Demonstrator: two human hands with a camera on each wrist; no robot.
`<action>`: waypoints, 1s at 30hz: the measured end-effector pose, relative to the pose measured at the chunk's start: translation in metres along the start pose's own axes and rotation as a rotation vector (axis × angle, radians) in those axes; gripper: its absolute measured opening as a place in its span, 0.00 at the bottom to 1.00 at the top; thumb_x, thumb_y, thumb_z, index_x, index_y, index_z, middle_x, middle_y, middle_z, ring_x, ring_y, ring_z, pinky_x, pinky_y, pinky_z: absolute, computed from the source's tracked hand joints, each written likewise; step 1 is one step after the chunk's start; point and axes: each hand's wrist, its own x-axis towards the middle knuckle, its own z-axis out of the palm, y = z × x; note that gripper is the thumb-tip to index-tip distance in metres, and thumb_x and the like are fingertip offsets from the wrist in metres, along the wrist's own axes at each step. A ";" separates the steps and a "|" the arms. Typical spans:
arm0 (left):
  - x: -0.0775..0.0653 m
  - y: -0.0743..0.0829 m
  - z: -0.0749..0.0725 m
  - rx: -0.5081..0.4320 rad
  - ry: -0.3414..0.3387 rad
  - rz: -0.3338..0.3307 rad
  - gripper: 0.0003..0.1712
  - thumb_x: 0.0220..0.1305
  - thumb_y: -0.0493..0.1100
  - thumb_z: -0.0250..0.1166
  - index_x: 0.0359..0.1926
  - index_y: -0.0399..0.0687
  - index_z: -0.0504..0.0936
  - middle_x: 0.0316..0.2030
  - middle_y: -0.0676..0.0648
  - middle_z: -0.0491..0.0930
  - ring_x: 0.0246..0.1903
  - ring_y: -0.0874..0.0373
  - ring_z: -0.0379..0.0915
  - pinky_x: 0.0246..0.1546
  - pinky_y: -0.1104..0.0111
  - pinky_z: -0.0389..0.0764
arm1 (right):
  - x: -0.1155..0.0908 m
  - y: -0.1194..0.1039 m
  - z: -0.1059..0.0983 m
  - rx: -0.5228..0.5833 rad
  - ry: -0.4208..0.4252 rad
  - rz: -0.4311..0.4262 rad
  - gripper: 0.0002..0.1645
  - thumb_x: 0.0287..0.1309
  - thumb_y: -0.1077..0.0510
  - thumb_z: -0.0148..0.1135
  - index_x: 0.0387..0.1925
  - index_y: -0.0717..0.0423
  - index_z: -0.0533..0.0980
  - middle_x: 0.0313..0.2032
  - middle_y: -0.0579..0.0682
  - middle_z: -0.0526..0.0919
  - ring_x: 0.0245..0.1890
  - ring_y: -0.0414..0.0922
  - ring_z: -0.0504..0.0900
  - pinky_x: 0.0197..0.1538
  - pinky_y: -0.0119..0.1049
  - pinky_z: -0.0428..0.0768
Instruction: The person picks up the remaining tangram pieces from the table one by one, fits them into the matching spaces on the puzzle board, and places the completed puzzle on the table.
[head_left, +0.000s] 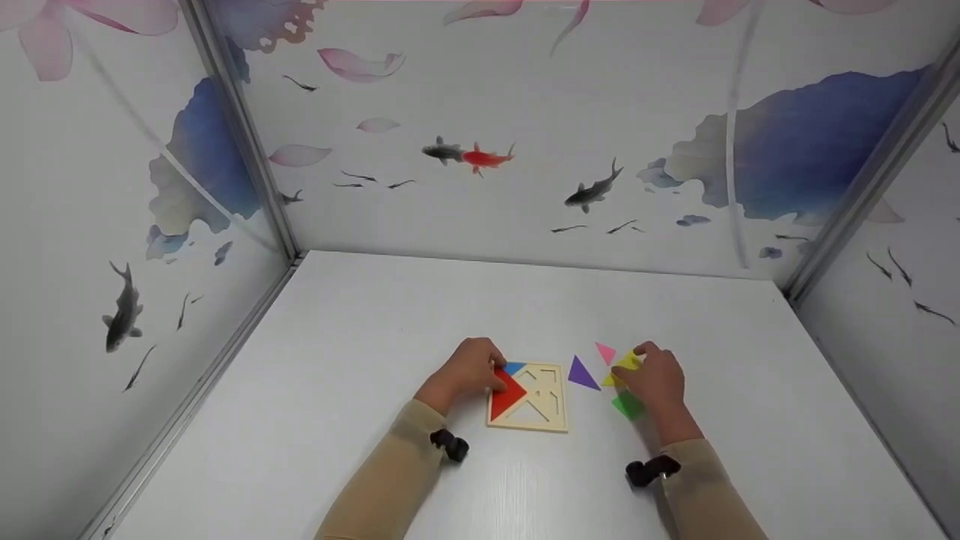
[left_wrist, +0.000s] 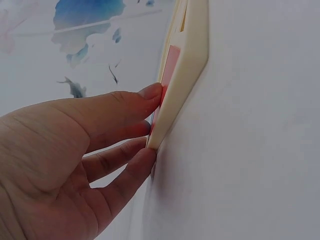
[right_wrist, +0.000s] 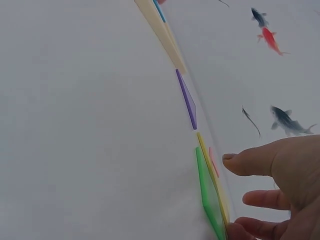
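A wooden tangram board [head_left: 551,429] lies on the table with a red triangle [head_left: 507,397] and a blue piece [head_left: 514,368] in it. My left hand [head_left: 471,366] is at its upper left corner; in the left wrist view the thumb rests on the red triangle and another fingertip touches the board's edge. To the right of the board my right hand [head_left: 660,381] reaches over a yellow piece [head_left: 628,361], thumb and fingers spread. In the right wrist view the thumb stands off the yellow piece [right_wrist: 212,175], while a lower fingertip overlaps its near end.
Between the board and my right hand lies a purple triangle [head_left: 582,375]. A small pink triangle [head_left: 605,352] is beyond the yellow piece, and a green piece [head_left: 628,406] is on its near side. Printed panels [head_left: 480,217] enclose the white table [head_left: 360,322].
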 end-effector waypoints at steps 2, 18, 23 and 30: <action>0.000 0.000 0.000 0.000 -0.001 -0.004 0.23 0.58 0.43 0.81 0.55 0.42 0.89 0.49 0.48 0.83 0.49 0.54 0.74 0.59 0.57 0.80 | 0.000 -0.002 0.002 -0.013 0.000 0.014 0.39 0.64 0.46 0.71 0.65 0.68 0.71 0.55 0.71 0.78 0.51 0.63 0.77 0.59 0.58 0.81; -0.001 0.001 -0.004 -0.015 -0.004 -0.021 0.22 0.58 0.43 0.80 0.54 0.43 0.90 0.49 0.49 0.83 0.51 0.54 0.75 0.61 0.57 0.79 | 0.006 -0.005 0.009 -0.064 -0.034 0.015 0.49 0.59 0.46 0.73 0.73 0.68 0.64 0.60 0.74 0.71 0.57 0.70 0.72 0.58 0.60 0.79; 0.001 0.000 -0.002 -0.012 -0.014 -0.036 0.22 0.60 0.44 0.80 0.55 0.45 0.89 0.50 0.49 0.82 0.51 0.54 0.73 0.61 0.57 0.80 | 0.005 -0.005 0.006 -0.101 -0.066 -0.001 0.48 0.59 0.48 0.72 0.71 0.72 0.65 0.60 0.75 0.71 0.58 0.72 0.72 0.59 0.61 0.78; 0.001 -0.001 -0.001 -0.003 -0.019 -0.026 0.22 0.60 0.44 0.80 0.55 0.45 0.90 0.49 0.50 0.82 0.49 0.55 0.73 0.60 0.58 0.79 | 0.005 -0.003 0.005 -0.115 -0.088 -0.009 0.51 0.59 0.50 0.72 0.73 0.73 0.62 0.61 0.77 0.71 0.58 0.74 0.73 0.61 0.65 0.78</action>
